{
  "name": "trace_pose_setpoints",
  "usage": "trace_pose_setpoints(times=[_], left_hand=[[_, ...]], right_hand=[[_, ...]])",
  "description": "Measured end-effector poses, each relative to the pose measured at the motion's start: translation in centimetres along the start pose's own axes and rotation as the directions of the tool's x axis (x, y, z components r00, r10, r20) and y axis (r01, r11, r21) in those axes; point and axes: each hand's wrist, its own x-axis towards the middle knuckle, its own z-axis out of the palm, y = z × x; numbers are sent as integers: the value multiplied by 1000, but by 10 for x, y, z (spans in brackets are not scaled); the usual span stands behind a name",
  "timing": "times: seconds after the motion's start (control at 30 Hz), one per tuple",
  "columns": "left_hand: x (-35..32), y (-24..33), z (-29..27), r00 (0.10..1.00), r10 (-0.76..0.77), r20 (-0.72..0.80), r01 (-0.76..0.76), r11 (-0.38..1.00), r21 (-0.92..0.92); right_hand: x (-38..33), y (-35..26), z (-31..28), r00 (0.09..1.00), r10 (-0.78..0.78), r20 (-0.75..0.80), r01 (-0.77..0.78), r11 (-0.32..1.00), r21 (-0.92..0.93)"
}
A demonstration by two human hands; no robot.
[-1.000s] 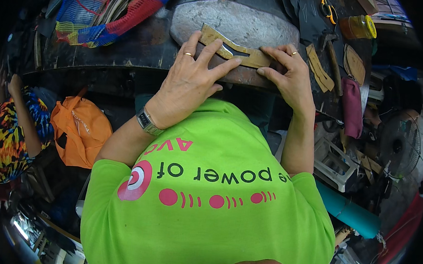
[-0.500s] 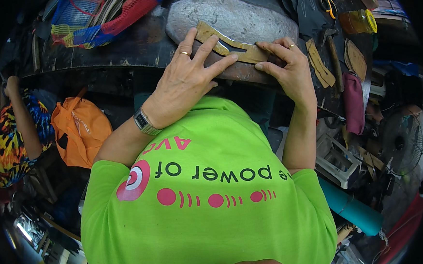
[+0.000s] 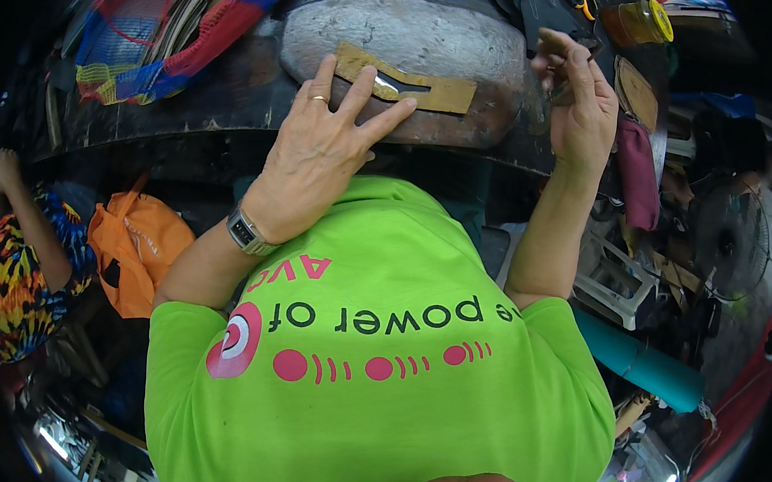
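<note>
My left hand (image 3: 316, 153) lies with its fingers spread over a flat tan-brown piece (image 3: 448, 96) that has a curved outline and a narrow slot; its fingertips press on the piece's left part and lower edge. The piece rests on a worn grey slab (image 3: 408, 30), overlapping its brownish front edge. At the right, my right hand (image 3: 581, 107) is raised over the side of the bench, away from the piece. Its fingers are curled, and what they hold, if anything, is hard to make out. Something dark shows behind the fingertips.
Beside the slab lies a mesh bag (image 3: 164, 46) of flat strips. A yellow-lidded jar (image 3: 634, 22), orange-handled scissors (image 3: 584, 1), a brown cut piece (image 3: 635, 93) and a maroon pouch (image 3: 639, 173) are at the right. Another person's arm (image 3: 38, 229) is at the left, near an orange bag (image 3: 133, 252).
My right hand has let go of the slotted piece's right end and moved right and up, its fingers curling. My left hand stays on the piece. The view has shifted slightly.
</note>
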Motion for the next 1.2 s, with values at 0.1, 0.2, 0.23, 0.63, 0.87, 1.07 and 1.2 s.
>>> trace_pose_setpoints(times=[0.1, 0.2, 0.23, 0.63, 0.87, 1.07, 1.2], left_hand=[[0, -2, -1, 1000, 16, 2, -16, 1000, 3], [-1, -2, 0, 1000, 16, -12, -16, 1000, 0], [-1, -2, 0, 1000, 16, -22, -16, 1000, -15], [-2, -1, 9, 997, 21, -70, -24, 999, -33], [-1, 0, 8, 998, 24, -63, -26, 999, -40], [-1, 0, 6, 999, 47, -5, -47, 997, 58], [-2, 3, 11, 1000, 11, 10, -12, 996, 93]], right_hand=[[-8, 2, 1, 991, 76, 111, -59, 988, -144], [-22, 12, 8, 957, 237, 168, -149, 896, -419], [-26, 16, 12, 967, 185, 177, -71, 859, -508], [-31, 20, 22, 953, 274, 130, -137, 770, -623], [-30, 25, 17, 941, 297, 159, -144, 780, -610], [-22, 13, 17, 968, 150, 202, -37, 881, -472], [-17, 10, 27, 976, -131, 173, 162, 971, -177]])
